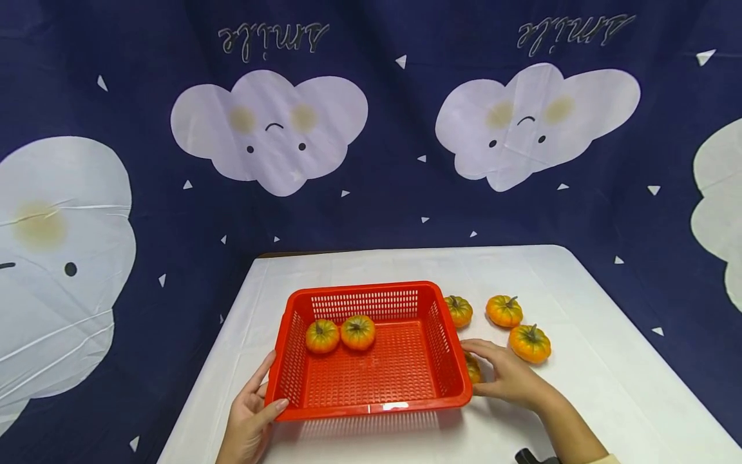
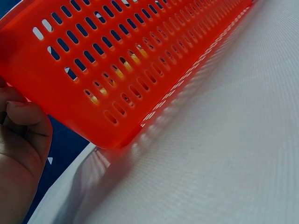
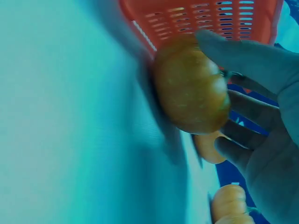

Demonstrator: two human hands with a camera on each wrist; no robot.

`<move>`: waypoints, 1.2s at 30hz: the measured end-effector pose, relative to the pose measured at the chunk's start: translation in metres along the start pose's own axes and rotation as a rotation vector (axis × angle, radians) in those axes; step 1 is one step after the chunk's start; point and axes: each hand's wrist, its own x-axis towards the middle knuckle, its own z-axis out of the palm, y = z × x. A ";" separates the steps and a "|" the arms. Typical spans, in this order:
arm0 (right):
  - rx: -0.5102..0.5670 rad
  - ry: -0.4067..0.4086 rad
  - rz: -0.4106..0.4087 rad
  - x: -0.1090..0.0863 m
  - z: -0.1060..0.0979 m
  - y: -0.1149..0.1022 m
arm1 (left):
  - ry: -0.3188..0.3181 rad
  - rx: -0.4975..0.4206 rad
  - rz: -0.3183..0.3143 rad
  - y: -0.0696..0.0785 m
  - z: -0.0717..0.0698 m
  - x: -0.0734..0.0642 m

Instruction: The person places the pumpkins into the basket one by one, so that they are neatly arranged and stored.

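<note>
Left hand [image 1: 248, 419] grips one basket [image 1: 377, 377] holding two pumpkins [image 1: 357, 332]; right hand [image 1: 509, 375] clasps one pumpkin [image 3: 187, 88], three others [image 1: 504, 312] near.

An indoor tabletop set, room type unclear: white-covered table [image 1: 614, 380] against a cloud-printed navy backdrop [image 1: 400, 122].

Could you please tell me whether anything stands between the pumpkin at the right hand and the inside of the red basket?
Yes, the right side wall of the red basket stands between that pumpkin and the inside.
</note>
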 end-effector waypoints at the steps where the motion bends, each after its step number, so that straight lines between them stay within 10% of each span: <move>1: 0.017 0.017 -0.004 -0.001 0.002 0.002 | 0.003 0.000 -0.002 0.000 0.000 0.000; 18: 0.457 0.198 0.167 -0.014 0.027 0.021 | 0.053 0.030 -0.035 0.000 0.003 0.000; 36: 0.520 0.274 0.277 -0.020 0.009 0.016 | 0.031 0.011 -0.019 -0.002 0.000 0.000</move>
